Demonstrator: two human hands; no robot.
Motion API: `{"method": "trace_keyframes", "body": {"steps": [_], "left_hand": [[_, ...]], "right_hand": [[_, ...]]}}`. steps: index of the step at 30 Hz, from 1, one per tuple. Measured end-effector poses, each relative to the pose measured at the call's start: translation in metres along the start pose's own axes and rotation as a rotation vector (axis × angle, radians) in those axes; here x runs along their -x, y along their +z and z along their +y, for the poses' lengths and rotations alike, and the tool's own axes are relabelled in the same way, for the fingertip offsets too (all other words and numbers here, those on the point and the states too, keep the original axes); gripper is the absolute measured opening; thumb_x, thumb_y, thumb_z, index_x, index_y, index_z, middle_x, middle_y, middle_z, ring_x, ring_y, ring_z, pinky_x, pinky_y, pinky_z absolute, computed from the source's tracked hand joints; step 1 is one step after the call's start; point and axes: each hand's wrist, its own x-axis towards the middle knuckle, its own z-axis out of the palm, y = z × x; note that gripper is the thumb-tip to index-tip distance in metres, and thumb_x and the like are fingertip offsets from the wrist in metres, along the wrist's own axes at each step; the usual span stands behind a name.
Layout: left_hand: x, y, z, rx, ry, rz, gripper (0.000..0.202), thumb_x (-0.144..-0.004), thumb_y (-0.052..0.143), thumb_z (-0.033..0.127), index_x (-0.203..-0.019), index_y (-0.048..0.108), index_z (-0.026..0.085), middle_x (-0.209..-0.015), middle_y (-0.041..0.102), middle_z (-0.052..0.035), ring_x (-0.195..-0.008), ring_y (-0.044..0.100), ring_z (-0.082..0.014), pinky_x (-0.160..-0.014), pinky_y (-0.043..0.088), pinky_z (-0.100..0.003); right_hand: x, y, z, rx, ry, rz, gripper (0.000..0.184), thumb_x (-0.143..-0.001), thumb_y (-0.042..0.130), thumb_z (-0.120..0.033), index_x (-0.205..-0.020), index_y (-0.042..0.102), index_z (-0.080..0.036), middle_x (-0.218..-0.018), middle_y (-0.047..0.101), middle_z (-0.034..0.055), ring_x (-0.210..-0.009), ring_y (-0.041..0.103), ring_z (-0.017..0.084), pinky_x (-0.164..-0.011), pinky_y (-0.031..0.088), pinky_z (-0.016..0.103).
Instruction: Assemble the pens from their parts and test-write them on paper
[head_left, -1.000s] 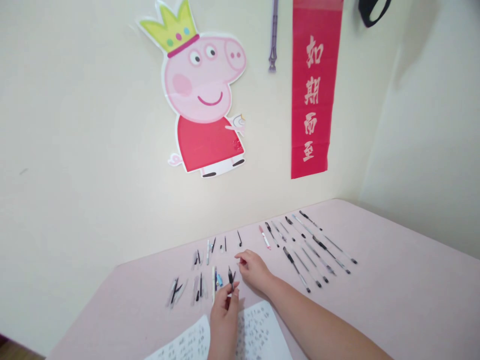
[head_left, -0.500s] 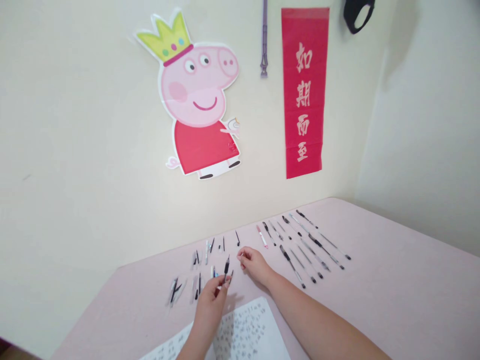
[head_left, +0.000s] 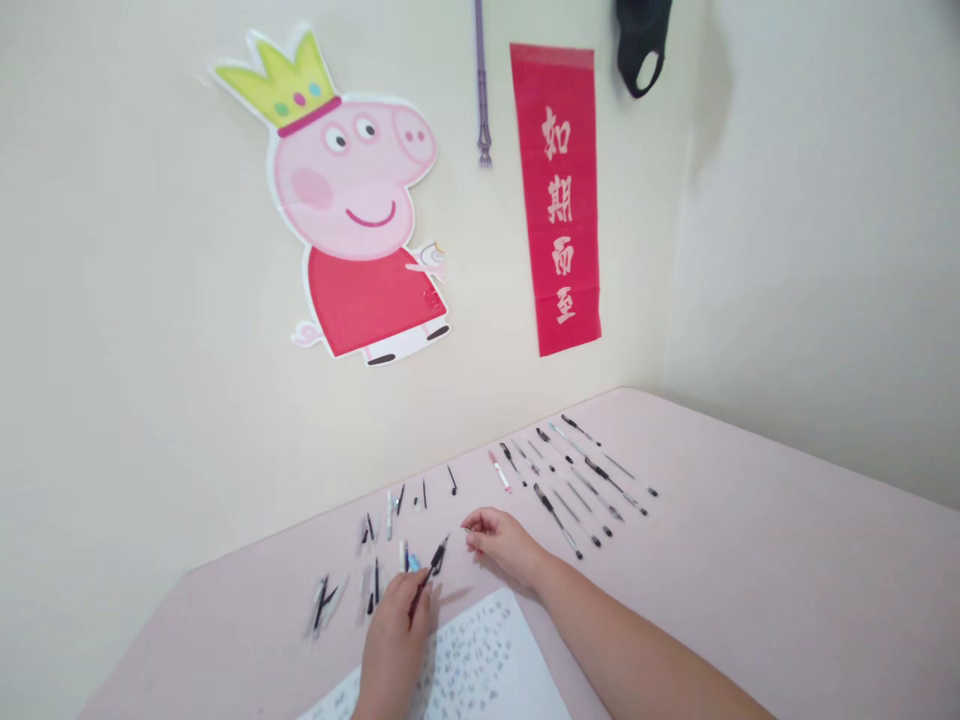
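Note:
My left hand [head_left: 397, 625] is closed around a black-gripped pen [head_left: 439, 558], its tip pointing up and to the right. Just beyond that tip is my right hand [head_left: 502, 543], thumb and fingers pinched together. Something small and thin shows at its fingertips, too small to make out. Beneath my left forearm and hand lies a sheet of paper [head_left: 517, 655] covered in handwritten marks. Close to the left hand's knuckles rests a light blue and white pen part [head_left: 411, 560], partly hidden.
Several assembled pens [head_left: 559, 522] lie in slanted rows on the pink table [head_left: 750, 560], right of my hands. A pink pen [head_left: 499, 472] lies nearer the middle. Disassembled pen parts [head_left: 324, 605] form small groups on the left. A wall [head_left: 465, 400] borders the table's far edge.
The view has swung to the right. In my left hand the pen has tipped from nearly upright to a slant toward my right hand. My right hand stays pinched.

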Motion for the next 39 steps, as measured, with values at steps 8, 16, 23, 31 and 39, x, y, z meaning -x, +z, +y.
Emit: {"method": "trace_keyframes", "body": {"steps": [8, 16, 23, 31, 39], "left_hand": [[0.004, -0.002, 0.004, -0.07, 0.083, -0.053, 0.027, -0.079, 0.047, 0.036, -0.089, 0.067, 0.02, -0.09, 0.066, -0.0081, -0.087, 0.061, -0.0241, -0.081, 0.047, -0.038], [0.004, -0.008, 0.0, -0.194, 0.125, -0.06, 0.03, -0.084, 0.042, 0.033, -0.098, 0.065, 0.019, -0.092, 0.064, -0.0071, -0.085, 0.062, -0.02, -0.077, 0.049, -0.033], [0.006, -0.012, 0.005, -0.301, 0.081, -0.093, 0.033, -0.086, 0.038, 0.033, -0.104, 0.063, 0.022, -0.098, 0.064, -0.0057, -0.087, 0.062, -0.0191, -0.078, 0.048, -0.032], [0.007, -0.011, 0.006, -0.389, 0.055, -0.12, 0.034, -0.088, 0.034, 0.034, -0.105, 0.062, 0.023, -0.097, 0.063, -0.0045, -0.087, 0.061, -0.0184, -0.076, 0.047, -0.031], [0.005, -0.009, 0.005, -0.42, 0.06, -0.148, 0.033, -0.088, 0.035, 0.032, -0.105, 0.062, 0.023, -0.094, 0.063, -0.0038, -0.084, 0.061, -0.0176, -0.073, 0.046, -0.029]], "right_hand": [[0.009, 0.003, -0.006, -0.086, 0.034, 0.025, 0.033, -0.064, 0.065, -0.044, -0.074, 0.061, -0.013, -0.061, 0.059, 0.0002, -0.055, 0.052, 0.01, -0.051, 0.038, 0.023], [0.013, 0.0, -0.029, -0.176, 0.023, 0.052, 0.026, -0.06, 0.073, -0.038, -0.068, 0.062, -0.015, -0.059, 0.058, -0.0003, -0.055, 0.051, 0.01, -0.052, 0.038, 0.023], [0.01, -0.002, -0.02, -0.271, 0.045, 0.024, 0.02, -0.06, 0.072, -0.029, -0.072, 0.063, -0.015, -0.059, 0.057, -0.0016, -0.054, 0.049, 0.009, -0.053, 0.037, 0.023], [0.008, -0.005, -0.013, -0.294, 0.017, -0.018, 0.013, -0.064, 0.069, -0.023, -0.073, 0.064, -0.016, -0.06, 0.057, -0.0021, -0.055, 0.05, 0.009, -0.058, 0.037, 0.024], [0.01, -0.002, -0.014, -0.276, 0.024, -0.013, 0.013, -0.063, 0.069, -0.025, -0.072, 0.063, -0.017, -0.058, 0.055, -0.0026, -0.054, 0.048, 0.009, -0.057, 0.035, 0.024]]}}
